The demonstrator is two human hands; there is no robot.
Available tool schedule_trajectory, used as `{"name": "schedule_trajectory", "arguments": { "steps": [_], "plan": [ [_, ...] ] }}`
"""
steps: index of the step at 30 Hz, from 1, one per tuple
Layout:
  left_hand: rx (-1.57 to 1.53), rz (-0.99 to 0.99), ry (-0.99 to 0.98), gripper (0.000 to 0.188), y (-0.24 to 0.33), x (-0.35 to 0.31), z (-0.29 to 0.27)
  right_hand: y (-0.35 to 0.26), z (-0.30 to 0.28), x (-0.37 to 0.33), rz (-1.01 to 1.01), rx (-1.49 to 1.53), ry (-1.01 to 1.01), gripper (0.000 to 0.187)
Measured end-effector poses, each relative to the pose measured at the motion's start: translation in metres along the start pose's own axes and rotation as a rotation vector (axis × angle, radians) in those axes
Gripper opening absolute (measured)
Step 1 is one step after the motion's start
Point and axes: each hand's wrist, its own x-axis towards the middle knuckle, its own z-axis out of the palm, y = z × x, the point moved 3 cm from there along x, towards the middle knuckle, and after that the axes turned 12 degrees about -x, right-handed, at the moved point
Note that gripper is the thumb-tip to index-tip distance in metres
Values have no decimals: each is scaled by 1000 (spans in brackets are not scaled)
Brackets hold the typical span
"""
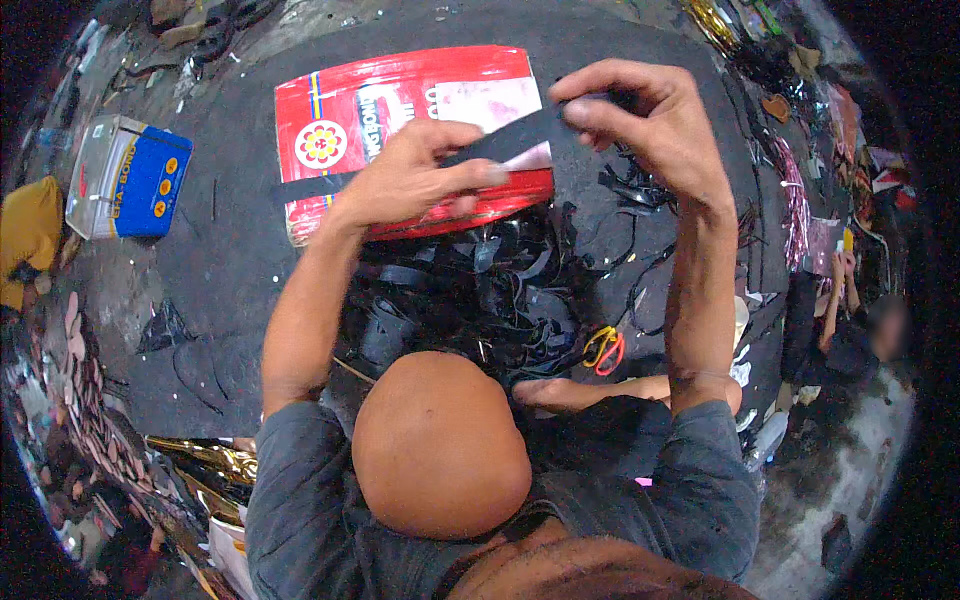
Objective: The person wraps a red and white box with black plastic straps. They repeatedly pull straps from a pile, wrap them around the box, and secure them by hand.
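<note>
While the red tin (400, 90) stretches sideways, here's the left hand (410, 178) pinching above it, the right hand (655, 118) past its right end, hold too blurred to tell; from that left grip, the black strip (522, 138) slants up-right across the tin toward the right hand.

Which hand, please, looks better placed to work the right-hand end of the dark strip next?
Probably the right hand: it is at that end of the dark strip, while the left hand is farther left, over the red container.
</note>
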Motion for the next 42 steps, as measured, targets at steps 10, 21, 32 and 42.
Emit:
{"name": "schedule_trajectory", "arguments": {
  "steps": [10,21,32,42],
  "plan": [
    [448,-581,448,22,45,-185,-153,97,52,42,111,-149,77,19],
    [1265,325,930,29,-11,-73,-137,125,103,50,50,-641,231,30],
    [442,398,587,30,-99,83,-4,125,82,29,9,-720,249,31],
    [595,479,555,17,-101,80,2,132,74,12,-242,-671,341,20]
  ]
}}
